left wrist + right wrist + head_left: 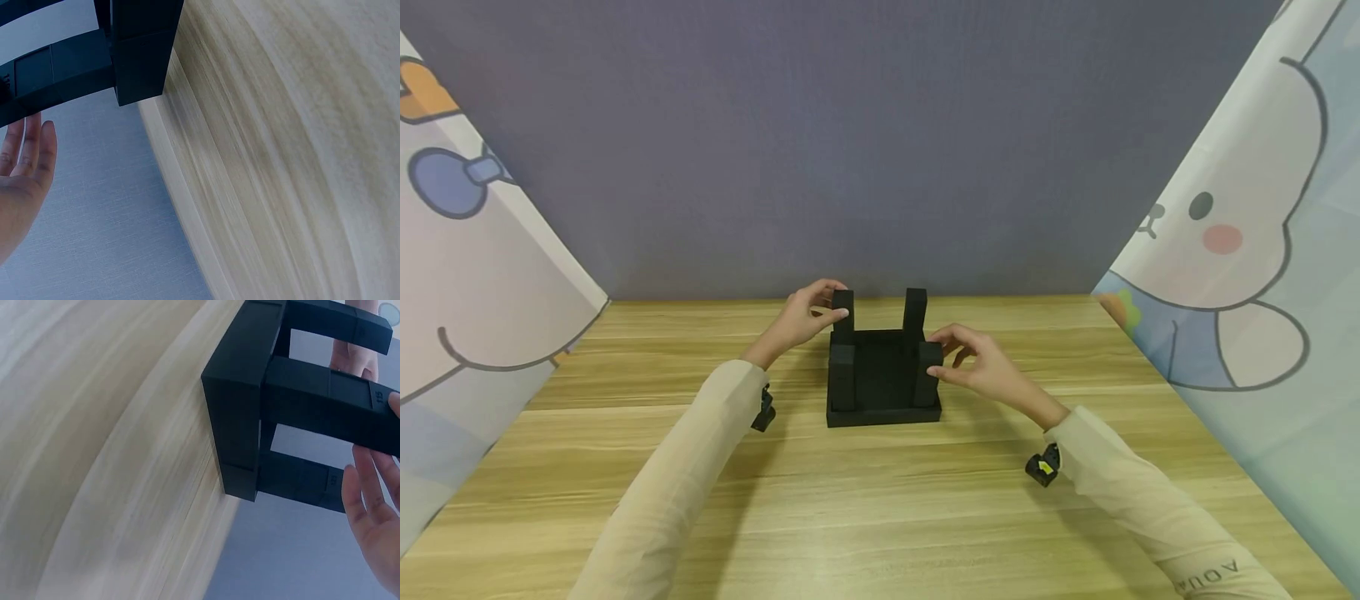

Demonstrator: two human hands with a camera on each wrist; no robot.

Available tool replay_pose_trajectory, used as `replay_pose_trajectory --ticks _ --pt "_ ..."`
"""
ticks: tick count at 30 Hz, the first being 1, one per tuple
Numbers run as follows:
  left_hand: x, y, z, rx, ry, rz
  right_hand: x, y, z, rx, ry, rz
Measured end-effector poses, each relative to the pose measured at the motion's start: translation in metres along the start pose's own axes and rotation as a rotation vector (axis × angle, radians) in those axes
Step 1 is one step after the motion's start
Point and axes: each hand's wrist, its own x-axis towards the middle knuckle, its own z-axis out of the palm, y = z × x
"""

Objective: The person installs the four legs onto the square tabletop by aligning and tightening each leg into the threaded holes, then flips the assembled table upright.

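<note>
A black square base lies on the wooden table with several black posts standing upright at its corners, like a small upturned table. My left hand pinches the top of the back-left post between thumb and fingers. At the front-right post, my right hand has thumb and fingertips on either side near its top. The right wrist view shows raised marks on this post and the base flat against the table. Neither hand touches the front-left post or back-right post.
The wooden table reaches back to a grey-blue fabric wall. Cartoon-printed panels flank both sides. A small black device hangs at the right wrist, another at the left.
</note>
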Motion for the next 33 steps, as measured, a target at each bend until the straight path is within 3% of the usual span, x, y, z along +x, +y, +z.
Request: replay_pose_trajectory --ticks 6,25,33 --pt "0.0003 -0.0004 0.0000 0.009 -0.002 -0.011 -0.0009 -0.0131 -0.0011 -0.026 0.014 0.034" --pt "0.0004 0.0016 0.0025 0.004 -0.004 -0.011 -0.0024 -0.0131 -0.0030 -0.039 0.042 -0.010" --pt "0.0013 0.0003 0.0028 0.006 -0.006 -0.012 -0.0023 -0.0104 -0.0022 -0.019 0.037 0.027"
